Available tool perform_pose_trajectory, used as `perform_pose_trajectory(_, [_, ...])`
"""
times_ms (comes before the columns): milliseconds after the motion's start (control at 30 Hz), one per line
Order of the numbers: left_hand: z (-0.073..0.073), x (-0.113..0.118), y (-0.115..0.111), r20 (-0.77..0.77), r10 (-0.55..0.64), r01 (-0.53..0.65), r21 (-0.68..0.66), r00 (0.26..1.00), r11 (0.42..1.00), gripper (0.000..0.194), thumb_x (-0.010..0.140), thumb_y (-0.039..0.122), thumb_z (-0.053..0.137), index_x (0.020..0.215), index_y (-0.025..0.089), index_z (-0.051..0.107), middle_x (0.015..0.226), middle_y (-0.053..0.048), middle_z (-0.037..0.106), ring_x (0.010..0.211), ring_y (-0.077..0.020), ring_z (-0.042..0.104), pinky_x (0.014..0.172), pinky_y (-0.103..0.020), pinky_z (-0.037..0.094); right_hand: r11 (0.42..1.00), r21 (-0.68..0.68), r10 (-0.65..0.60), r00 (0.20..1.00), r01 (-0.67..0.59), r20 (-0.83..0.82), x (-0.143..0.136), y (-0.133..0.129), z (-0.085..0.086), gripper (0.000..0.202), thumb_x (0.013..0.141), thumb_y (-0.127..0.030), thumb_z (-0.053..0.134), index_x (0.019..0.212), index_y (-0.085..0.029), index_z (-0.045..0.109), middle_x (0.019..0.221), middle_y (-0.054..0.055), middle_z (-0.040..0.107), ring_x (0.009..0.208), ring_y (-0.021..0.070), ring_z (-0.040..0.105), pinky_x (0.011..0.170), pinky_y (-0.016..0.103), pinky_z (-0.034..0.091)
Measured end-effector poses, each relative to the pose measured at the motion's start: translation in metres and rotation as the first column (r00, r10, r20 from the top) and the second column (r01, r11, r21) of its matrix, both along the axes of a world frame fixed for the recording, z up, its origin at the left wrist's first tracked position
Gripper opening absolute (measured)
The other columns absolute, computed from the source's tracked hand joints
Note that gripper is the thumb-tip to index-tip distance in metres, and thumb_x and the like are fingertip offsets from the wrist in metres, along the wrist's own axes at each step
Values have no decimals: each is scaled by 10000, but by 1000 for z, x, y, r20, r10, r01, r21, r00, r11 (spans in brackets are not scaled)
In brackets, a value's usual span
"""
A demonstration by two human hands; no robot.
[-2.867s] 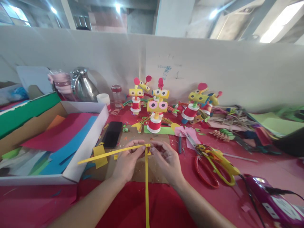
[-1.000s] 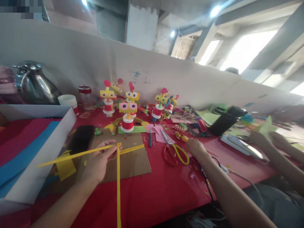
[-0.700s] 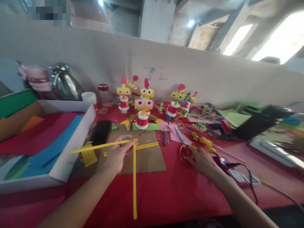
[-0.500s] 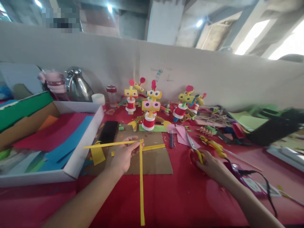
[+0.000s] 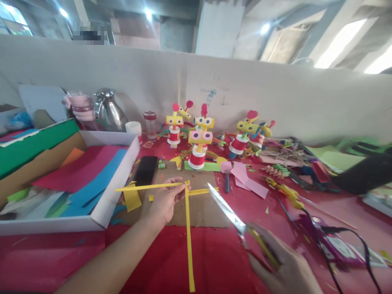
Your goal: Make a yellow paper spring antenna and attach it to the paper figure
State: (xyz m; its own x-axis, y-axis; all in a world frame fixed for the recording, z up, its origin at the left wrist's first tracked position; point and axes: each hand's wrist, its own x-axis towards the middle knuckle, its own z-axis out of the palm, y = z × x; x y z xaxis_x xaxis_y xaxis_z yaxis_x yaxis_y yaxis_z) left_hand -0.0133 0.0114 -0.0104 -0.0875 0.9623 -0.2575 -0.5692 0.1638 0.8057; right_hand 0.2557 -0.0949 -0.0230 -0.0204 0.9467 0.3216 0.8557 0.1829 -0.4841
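My left hand (image 5: 167, 200) pinches two yellow paper strips (image 5: 189, 232) where their ends join in a small fold. One strip points left and the other hangs down toward me. Scissors (image 5: 228, 210) with a red and yellow handle are in my right hand (image 5: 280, 259), which is slightly blurred. Their blades look closed and point up and left, apart from the strips. Beneath my left hand lies a brown cardboard sheet (image 5: 202, 212), with another yellow strip (image 5: 202, 191) on it. A yellow paper piece (image 5: 132, 199) is left of my left hand.
Several paper robot figures (image 5: 197, 158) stand at the back. On the left are a white box (image 5: 119, 175) of coloured paper and a black phone (image 5: 146, 170). To the right lie pink paper (image 5: 249, 179), a yellow glue gun (image 5: 284, 192) and a purple device with a cable (image 5: 333, 243).
My right hand has lifted the scissors off the table by the pink paper and brought them nearer to me. My left hand keeps its pinch on the strips. The view has shifted slightly.
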Motion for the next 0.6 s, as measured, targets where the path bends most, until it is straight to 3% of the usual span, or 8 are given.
perform_pose_trajectory(200, [-1, 0, 1, -29, 32, -32, -2, 999, 999, 318, 652, 146, 752, 923, 159, 588, 788, -64, 725, 726, -148, 691, 662, -226, 518, 994, -50, 91, 995, -93, -32, -44, 9, -1, 421, 752, -318, 589, 1170, -267, 593, 1110, 54, 698, 943, 241, 692, 764, 311, 581])
perform_pose_trajectory(600, [0, 2, -1, -31, 78, -77, 17, 996, 997, 272, 653, 152, 744, 891, 158, 612, 755, -24, 691, 684, -116, 654, 668, -230, 505, 990, -44, 135, 990, -137, -47, -58, 16, -5, 401, 810, -314, 558, 1203, -237, 585, 1137, 74, 685, 817, 202, 717, 656, 242, 578])
